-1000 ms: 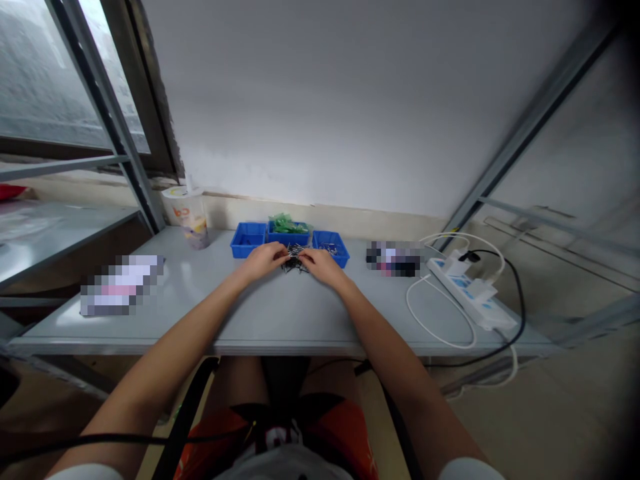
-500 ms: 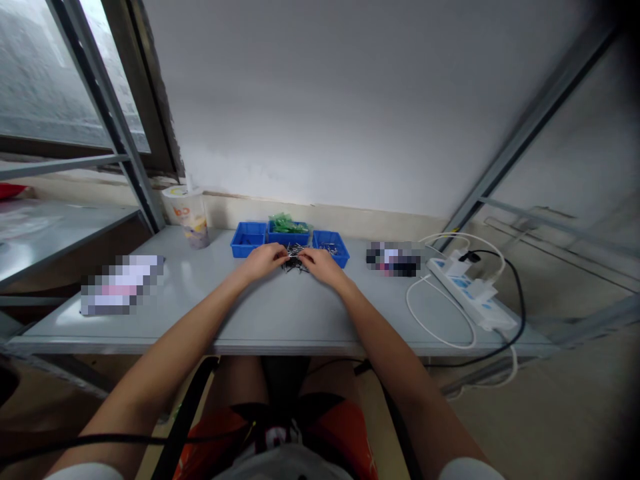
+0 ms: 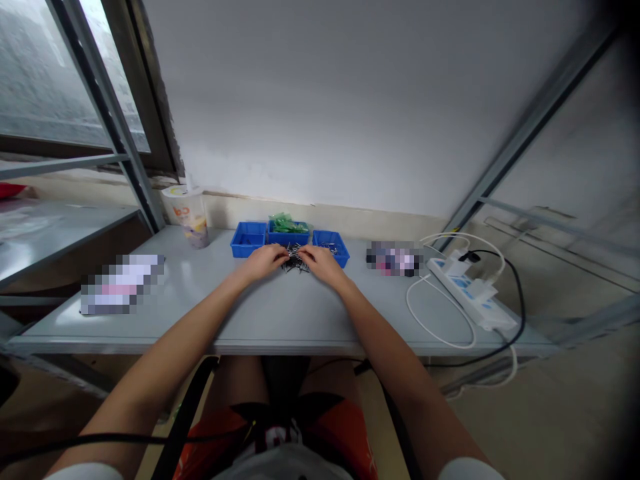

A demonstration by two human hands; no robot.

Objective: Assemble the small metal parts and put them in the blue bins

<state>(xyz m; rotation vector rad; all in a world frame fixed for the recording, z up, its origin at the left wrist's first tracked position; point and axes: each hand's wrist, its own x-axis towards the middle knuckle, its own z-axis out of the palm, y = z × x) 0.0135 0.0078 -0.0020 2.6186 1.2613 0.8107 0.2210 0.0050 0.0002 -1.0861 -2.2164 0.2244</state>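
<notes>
Your left hand (image 3: 263,261) and right hand (image 3: 324,264) rest on a grey bench (image 3: 280,313), meeting over a small pile of dark metal parts (image 3: 295,261). Fingers of both hands curl onto the pile; you cannot tell whether either pinches a piece. Just behind the pile stand three blue bins (image 3: 249,239), the middle one holding green parts (image 3: 286,223). A cup (image 3: 187,215) stands left, a power strip (image 3: 473,291) right

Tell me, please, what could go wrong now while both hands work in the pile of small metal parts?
1. The pile of small metal parts lies loose on the table, so the left hand or right hand might scatter pieces.
2. The drink cup stands near the left elbow's path; a wide sweep could tip it.
</notes>
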